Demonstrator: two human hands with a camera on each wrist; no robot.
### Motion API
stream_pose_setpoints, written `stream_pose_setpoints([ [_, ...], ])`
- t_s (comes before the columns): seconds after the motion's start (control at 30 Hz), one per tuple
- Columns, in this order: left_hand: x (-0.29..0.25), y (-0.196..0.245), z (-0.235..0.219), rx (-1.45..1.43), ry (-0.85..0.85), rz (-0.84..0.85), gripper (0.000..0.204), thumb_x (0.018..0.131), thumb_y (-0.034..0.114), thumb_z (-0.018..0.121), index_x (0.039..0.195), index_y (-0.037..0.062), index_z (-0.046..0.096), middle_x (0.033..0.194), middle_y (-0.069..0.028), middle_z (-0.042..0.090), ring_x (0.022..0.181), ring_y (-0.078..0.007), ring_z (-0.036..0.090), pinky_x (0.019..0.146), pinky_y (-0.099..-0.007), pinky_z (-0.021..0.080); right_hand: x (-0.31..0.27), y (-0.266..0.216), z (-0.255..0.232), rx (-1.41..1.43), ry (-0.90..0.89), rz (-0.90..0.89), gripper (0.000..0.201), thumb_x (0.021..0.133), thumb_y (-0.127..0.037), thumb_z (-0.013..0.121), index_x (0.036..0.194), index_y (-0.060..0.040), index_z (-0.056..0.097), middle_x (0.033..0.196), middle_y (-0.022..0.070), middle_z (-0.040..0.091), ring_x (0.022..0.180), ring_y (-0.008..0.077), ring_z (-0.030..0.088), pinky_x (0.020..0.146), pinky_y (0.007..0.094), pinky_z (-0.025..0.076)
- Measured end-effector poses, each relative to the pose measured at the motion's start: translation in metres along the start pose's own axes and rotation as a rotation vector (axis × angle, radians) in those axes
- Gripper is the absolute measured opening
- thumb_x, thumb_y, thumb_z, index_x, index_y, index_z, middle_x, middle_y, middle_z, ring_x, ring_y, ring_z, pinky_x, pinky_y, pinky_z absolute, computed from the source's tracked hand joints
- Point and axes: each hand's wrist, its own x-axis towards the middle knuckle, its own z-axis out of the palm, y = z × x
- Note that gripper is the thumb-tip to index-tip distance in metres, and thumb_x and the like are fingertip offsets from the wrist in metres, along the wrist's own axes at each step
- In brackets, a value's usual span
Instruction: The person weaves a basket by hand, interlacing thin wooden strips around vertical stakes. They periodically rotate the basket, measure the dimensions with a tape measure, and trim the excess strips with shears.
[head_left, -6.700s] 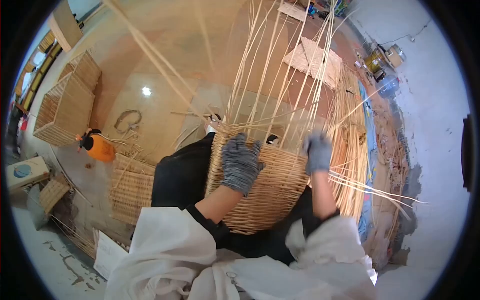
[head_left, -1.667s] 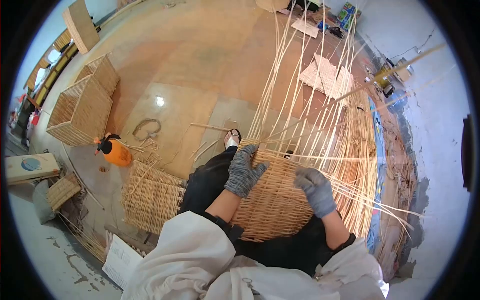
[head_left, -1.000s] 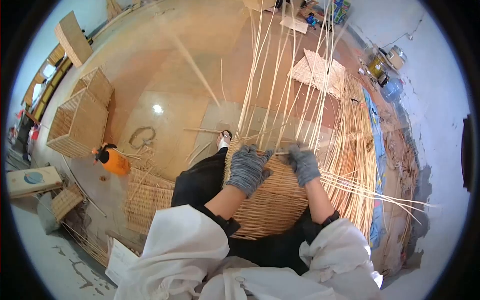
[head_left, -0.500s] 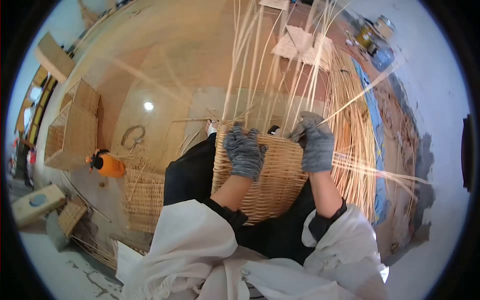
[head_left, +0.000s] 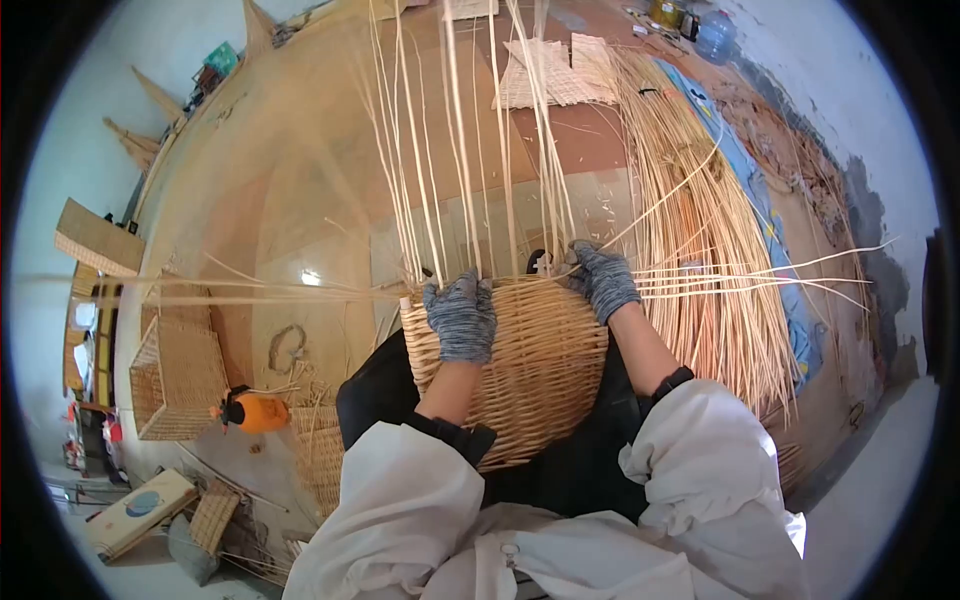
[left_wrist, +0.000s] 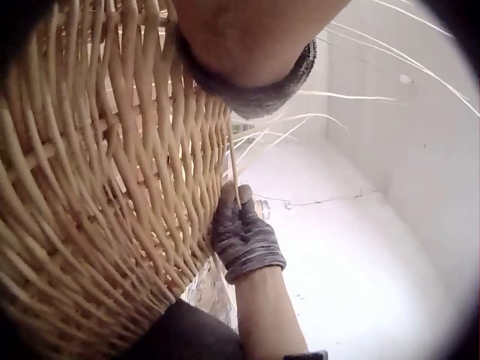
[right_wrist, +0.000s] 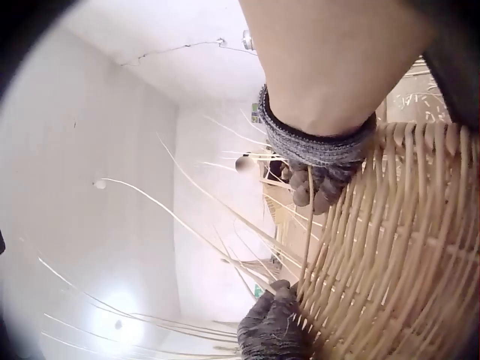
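Note:
A woven wicker panel or basket side (head_left: 540, 370) stands over the lap, tall pale rods (head_left: 465, 170) rising from its top edge. My left hand (head_left: 462, 320), in a grey glove, grips the top edge near its left corner; the right wrist view shows its fingers (right_wrist: 281, 289) curled at the weave. At the right end of that edge, my gloved right hand (head_left: 605, 282) pinches a thin rod (left_wrist: 233, 161), seen running along the edge in the left wrist view. Blurred strands (head_left: 250, 292) stick out leftward from the left corner.
A large bundle of rods (head_left: 700, 230) lies on the right, beside blue cloth (head_left: 805, 335). Several rods (head_left: 770, 278) jut rightward past my right hand. At left are wicker boxes (head_left: 185, 380), an orange spray bottle (head_left: 262, 412) and a coil (head_left: 287, 347). Woven mats (head_left: 540, 80) lie ahead.
The head view has turned, shifting the room. My right hand has lowered to the edge's right end and its fingers have drawn in. The left hand stays near the left corner; loose strands have swung left.

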Motion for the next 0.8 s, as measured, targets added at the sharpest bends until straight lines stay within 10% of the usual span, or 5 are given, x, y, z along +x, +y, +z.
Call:
stream_pose_setpoints([
  [0.23,0.049,0.034,-0.006,0.134,0.099,0.462,0.043,0.080,0.008,0.052,0.122,0.0061,0.046,0.125,-0.0150,0.048,0.115,-0.0285,0.046,0.105,-0.0391,0.024,0.036,0.024,-0.035,-0.569,-0.204,-0.559,0.019,0.084,-0.009,0.060,0.097,0.0028,0.053,0.088,0.0150,0.059,0.076,0.0279,0.061,0.065,0.0392,0.056],
  [0.4,0.112,0.061,-0.006,0.145,-0.731,0.248,0.055,0.081,0.010,0.047,0.134,0.0021,0.033,0.137,-0.0121,0.038,0.127,-0.0277,0.036,0.109,-0.0356,0.020,-0.011,-0.004,-0.006,0.066,-0.070,-0.015,0.014,0.085,-0.009,0.058,0.095,-0.0007,0.052,0.083,0.0135,0.058,0.076,0.0284,0.061,0.067,0.0407,0.056],
  [0.5,0.058,0.053,0.006,0.392,-0.266,0.447,0.058,0.083,0.025,0.048,0.133,0.0016,0.033,0.133,-0.0170,0.041,0.125,-0.0297,0.038,0.108,-0.0439,0.020,0.003,-0.019,-0.031,0.025,-0.156,-0.027,0.006,0.086,-0.010,0.055,0.089,-0.0049,0.053,0.083,0.0104,0.058,0.076,0.0240,0.061,0.068,0.0380,0.055],
  [0.63,-0.011,0.065,0.033,0.175,-0.111,0.442,0.074,0.082,0.049,0.052,0.134,0.0003,0.031,0.125,-0.0138,0.047,0.120,-0.0261,0.042,0.108,-0.0484,0.014,0.045,-0.052,0.003,-1.403,-0.327,-0.609,0.026,0.081,-0.012,0.057,0.104,-0.0008,0.052,0.103,0.0165,0.055,0.100,0.0279,0.054,0.088,0.0364,0.045],
  [0.8,0.019,0.084,0.032,0.260,-0.479,0.062,0.083,0.075,0.061,0.053,0.130,0.0001,0.039,0.122,-0.0135,0.049,0.113,-0.0253,0.046,0.104,-0.0573,0.012,0.093,-0.023,0.062,-1.388,-0.098,-1.042,0.049,0.081,-0.013,0.056,0.127,-0.0015,0.042,0.105,0.0162,0.056,0.101,0.0273,0.052,0.093,0.0335,0.039],
])
